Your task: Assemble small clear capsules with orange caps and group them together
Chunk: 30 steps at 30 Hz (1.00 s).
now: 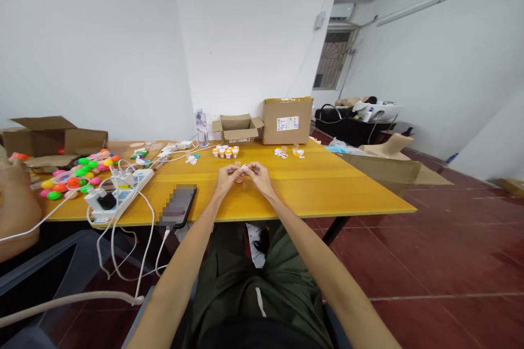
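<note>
My left hand (226,179) and my right hand (259,176) meet above the front middle of the yellow table (319,188). Between the fingertips of both is a small white piece (244,168), too small to name and partly covered. Just below and behind the fingers stands a small clear orange container (238,179), partly hidden by my left hand. A cluster of small orange containers with white tops (225,151) stands farther back. To its left lies a small white and teal bunch (192,159). White and orange loose parts (299,153) lie at the back right.
A phone (179,207) on a cable lies left of my arm, beside a loaded power strip (123,196). Farther left are colourful balls (73,181) and another person's arm (18,202). An open carton (238,128), a closed box (287,122) and a bottle (201,128) line the wall.
</note>
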Available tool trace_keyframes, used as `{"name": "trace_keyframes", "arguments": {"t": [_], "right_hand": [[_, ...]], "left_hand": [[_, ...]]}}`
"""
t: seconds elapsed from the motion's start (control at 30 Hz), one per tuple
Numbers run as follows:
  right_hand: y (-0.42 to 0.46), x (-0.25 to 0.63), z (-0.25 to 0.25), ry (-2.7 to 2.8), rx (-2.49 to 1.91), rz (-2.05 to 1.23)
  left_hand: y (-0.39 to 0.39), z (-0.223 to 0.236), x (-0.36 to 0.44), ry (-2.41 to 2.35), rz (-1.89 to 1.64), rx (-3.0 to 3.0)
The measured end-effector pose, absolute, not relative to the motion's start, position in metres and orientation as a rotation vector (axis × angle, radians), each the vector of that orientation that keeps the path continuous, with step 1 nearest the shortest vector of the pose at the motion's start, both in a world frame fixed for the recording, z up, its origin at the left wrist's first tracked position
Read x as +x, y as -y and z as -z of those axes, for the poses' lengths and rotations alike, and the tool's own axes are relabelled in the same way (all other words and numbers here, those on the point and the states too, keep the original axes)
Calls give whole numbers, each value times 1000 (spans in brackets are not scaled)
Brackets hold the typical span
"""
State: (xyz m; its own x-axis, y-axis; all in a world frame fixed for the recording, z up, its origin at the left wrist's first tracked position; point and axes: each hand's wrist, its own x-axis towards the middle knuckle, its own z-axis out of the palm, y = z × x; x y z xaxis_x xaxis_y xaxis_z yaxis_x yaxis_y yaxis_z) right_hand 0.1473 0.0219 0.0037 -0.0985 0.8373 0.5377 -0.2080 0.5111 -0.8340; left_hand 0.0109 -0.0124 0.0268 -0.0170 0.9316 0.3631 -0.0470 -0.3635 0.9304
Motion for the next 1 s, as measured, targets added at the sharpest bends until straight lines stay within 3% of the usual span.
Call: {"name": "trace_keyframes", "arguments": {"t": [1.0], "right_hand": [[-21,149,-4,1517,-598,-834]], "left_hand": [[7,-19,10,-955,-1498,1418]]}}
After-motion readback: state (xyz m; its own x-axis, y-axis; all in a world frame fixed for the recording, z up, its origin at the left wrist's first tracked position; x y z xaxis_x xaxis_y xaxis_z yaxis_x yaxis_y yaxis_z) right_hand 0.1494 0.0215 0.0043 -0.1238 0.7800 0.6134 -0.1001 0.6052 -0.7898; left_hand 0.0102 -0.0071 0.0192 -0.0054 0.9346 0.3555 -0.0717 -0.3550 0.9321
